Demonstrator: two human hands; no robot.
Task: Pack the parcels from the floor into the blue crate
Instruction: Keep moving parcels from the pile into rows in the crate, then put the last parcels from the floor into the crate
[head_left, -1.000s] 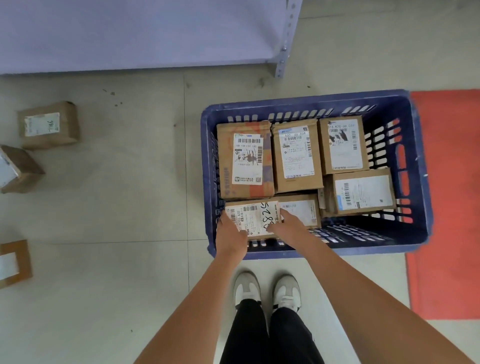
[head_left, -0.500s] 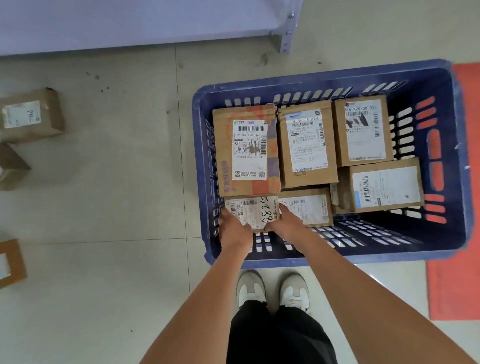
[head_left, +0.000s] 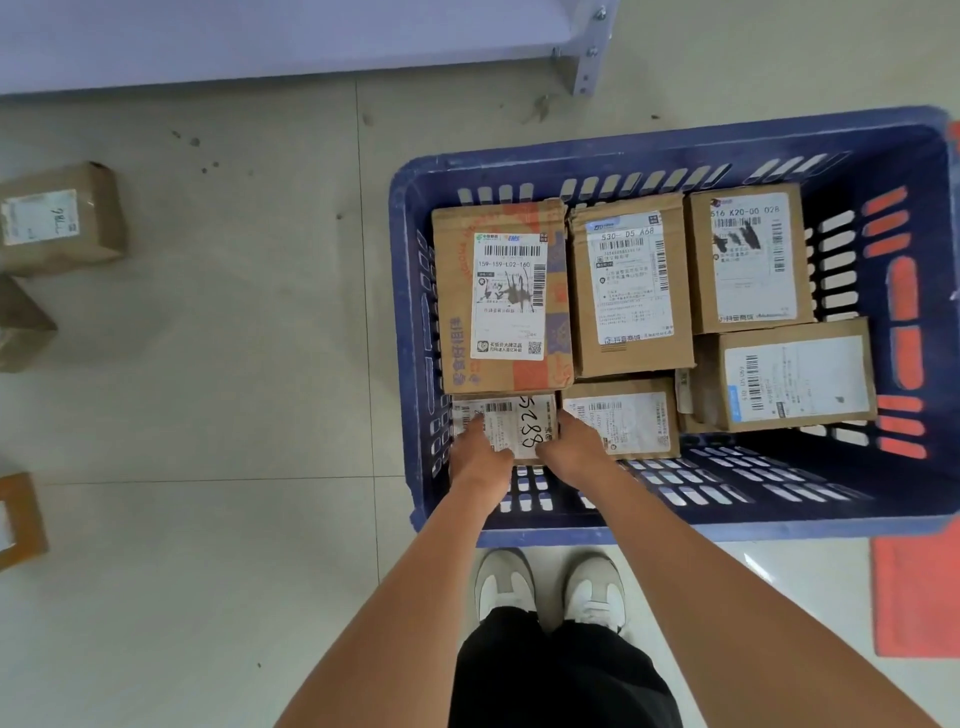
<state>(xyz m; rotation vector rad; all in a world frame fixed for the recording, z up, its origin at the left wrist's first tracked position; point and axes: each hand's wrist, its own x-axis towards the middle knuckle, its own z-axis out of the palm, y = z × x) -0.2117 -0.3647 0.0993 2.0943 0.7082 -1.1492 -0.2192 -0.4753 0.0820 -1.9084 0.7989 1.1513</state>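
The blue crate (head_left: 410, 332) stands on the floor in front of my feet and holds several cardboard parcels. A small parcel with "5288" handwritten on its label (head_left: 511, 423) lies at the crate's near left corner. My left hand (head_left: 480, 454) grips its left end and my right hand (head_left: 574, 449) grips its right end. It sits just below a large orange-printed parcel (head_left: 504, 296) and left of a flat parcel (head_left: 623, 418). Three more parcels fill the back and right.
Loose parcels lie on the tiled floor at the left: one labelled box (head_left: 60, 218), another (head_left: 23, 325) below it, and a third (head_left: 21, 519) at the edge. A grey shelf leg (head_left: 587, 52) stands behind the crate. A red mat (head_left: 914, 597) lies at the right.
Both hands have lowered the "5288" parcel deeper into the crate's near left corner. The camera has moved closer, so the crate looks larger and sits further right.
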